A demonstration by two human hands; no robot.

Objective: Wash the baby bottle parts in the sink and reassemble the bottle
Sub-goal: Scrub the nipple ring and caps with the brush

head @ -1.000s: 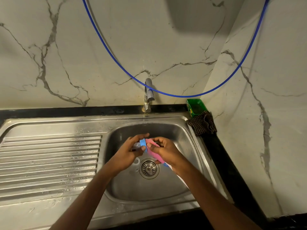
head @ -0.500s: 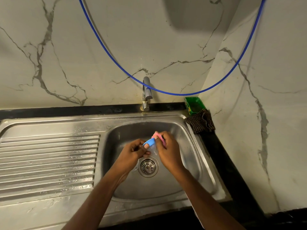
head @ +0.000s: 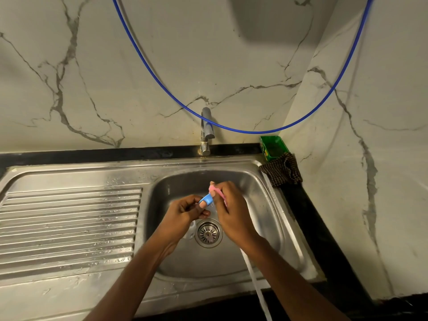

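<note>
**Left hand** [head: 185, 216]: one. My fingers are curled and pinch one blue bottle ring [head: 206, 200], with a fingertip showing through its opening.

**Right hand** [head: 231, 212]: one. My fingers are curled round one pink scrubbing piece [head: 216, 192] (cloth or sponge, I cannot tell which). Its long axis runs from upper left down to lower right across my fingers.

**Relation that matters:** the ring lies just left of the pink piece and slightly below its upper end, touching it or very nearly. Both are held above the middle of the basin. I judge that the scrubbing stroke has to come from the right hand, across to the left and into the ring, while the left hand holds the ring steady.

**Clear bottle part** [head: 191, 230]: one. It lies on the basin floor, just left of the drain [head: 208, 232] and under my left hand, which is the nearer hand to it. I judge it not yet reassembled. No bottle body is in view.

**Sink** [head: 261, 205]: one steel basin, with one ribbed draining board [head: 69, 228] to its left.

**Tap** [head: 206, 130]: one, behind the basin. I cannot make out any water running from it.

**Far right corner:** one green box [head: 273, 147] and one checked cloth [head: 281, 170].
</note>
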